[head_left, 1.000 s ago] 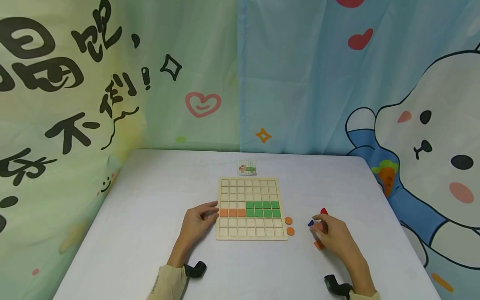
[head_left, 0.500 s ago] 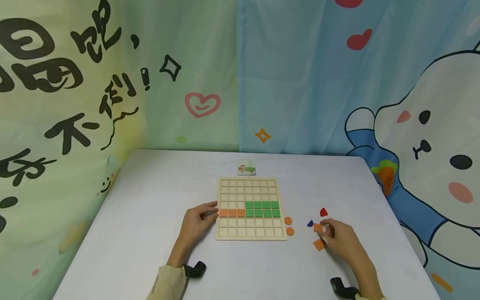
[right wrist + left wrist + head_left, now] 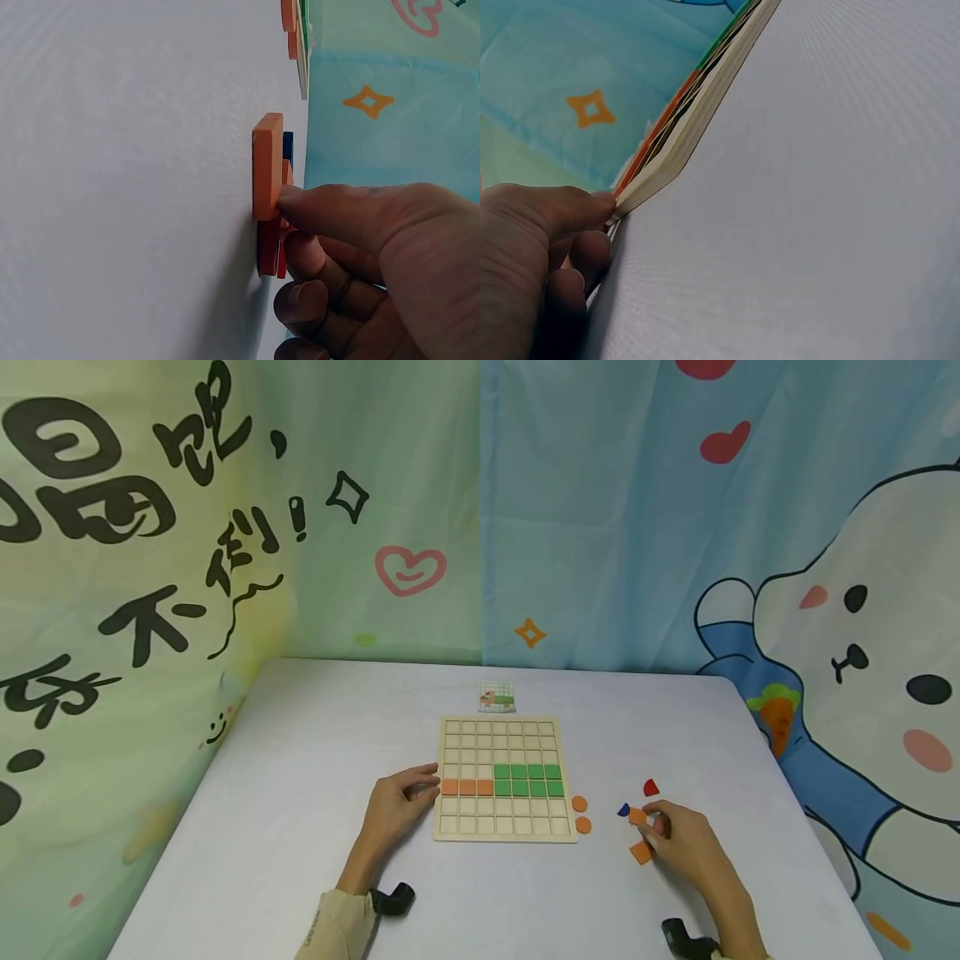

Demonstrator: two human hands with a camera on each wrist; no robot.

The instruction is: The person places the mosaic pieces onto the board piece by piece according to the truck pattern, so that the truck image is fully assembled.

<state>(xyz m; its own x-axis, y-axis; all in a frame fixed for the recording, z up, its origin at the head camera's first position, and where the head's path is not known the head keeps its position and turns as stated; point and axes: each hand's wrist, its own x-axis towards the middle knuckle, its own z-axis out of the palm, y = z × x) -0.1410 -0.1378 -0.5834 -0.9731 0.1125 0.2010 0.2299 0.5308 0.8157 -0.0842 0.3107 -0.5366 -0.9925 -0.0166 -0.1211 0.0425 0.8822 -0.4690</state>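
Note:
In the head view a wooden grid board (image 3: 504, 827) lies flat, with green squares (image 3: 528, 780) and a row of orange squares (image 3: 467, 787) in its cells. My left hand (image 3: 399, 803) holds the board's left edge; the left wrist view shows the thumb (image 3: 570, 210) at a corner, other fingertips curled beside it. On the right, my right hand (image 3: 684, 842) pinches a small orange square tile (image 3: 637, 816) at its right side, low over the table. A second orange square tile (image 3: 641, 852) lies nearer, seen large in the right wrist view (image 3: 268, 166).
A blue piece (image 3: 624, 809) and a red piece (image 3: 651, 787) lie close to the right hand. Two orange discs (image 3: 581, 815) sit against the board's right edge. Behind the board is a small pattern card (image 3: 497, 697). A printed curtain hangs past the white table (image 3: 337, 710).
My right hand has drawn slightly back to the right, uncovering the orange tile at its fingertips. My left hand stays at the board's edge. The head view has shifted slightly.

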